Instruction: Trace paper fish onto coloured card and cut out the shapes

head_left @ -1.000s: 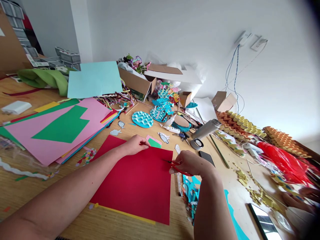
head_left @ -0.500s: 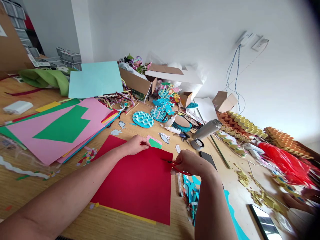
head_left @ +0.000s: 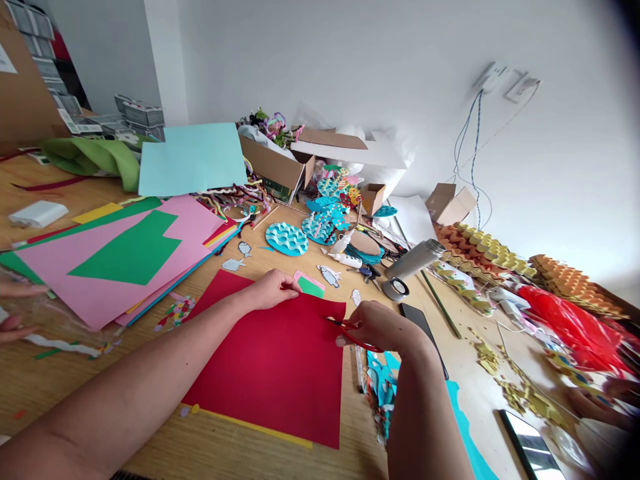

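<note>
Left fingers (head_left: 291, 285) pinch red paper (head_left: 270, 360), seemingly to steady it. Right fingers (head_left: 361, 320) grip scissors (head_left: 345, 325), blades just left of them.

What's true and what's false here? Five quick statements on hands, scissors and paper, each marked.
1. The right hand holds red-handled scissors. True.
2. The left hand grips the metal bottle. False: it is at the far edge of the red sheet.
3. The scissors are at the red sheet's near left corner. False: far right corner.
4. A yellow sheet shows beneath the red sheet. True.
5. A green sheet lies over pink paper. True.
</note>
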`<state>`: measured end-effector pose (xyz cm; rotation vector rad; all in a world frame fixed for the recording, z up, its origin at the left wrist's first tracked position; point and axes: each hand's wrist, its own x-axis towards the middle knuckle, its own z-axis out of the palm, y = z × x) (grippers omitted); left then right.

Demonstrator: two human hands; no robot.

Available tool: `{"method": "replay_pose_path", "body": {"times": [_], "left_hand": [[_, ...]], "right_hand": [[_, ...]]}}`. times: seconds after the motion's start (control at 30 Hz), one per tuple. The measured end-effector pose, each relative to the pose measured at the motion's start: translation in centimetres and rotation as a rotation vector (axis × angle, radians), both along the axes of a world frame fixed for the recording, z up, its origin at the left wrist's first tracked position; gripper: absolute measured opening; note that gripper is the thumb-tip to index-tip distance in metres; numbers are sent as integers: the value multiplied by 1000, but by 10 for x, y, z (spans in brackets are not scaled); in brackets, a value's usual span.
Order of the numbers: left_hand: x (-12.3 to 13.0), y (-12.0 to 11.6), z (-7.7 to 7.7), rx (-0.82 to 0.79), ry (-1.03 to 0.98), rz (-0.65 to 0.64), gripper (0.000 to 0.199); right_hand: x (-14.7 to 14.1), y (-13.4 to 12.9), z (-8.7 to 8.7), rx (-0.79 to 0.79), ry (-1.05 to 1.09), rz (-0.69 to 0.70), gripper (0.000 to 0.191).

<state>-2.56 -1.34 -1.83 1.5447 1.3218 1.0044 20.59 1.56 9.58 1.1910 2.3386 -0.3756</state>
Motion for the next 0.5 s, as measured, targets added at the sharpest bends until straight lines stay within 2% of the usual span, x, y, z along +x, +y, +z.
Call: {"method": "replay_pose_path", "body": {"times": [0.5], "left_hand": [[0,-1,1,-7,-9,-6,19]], "right_hand": [[-3,1,-9,28,13,67,55]]}}
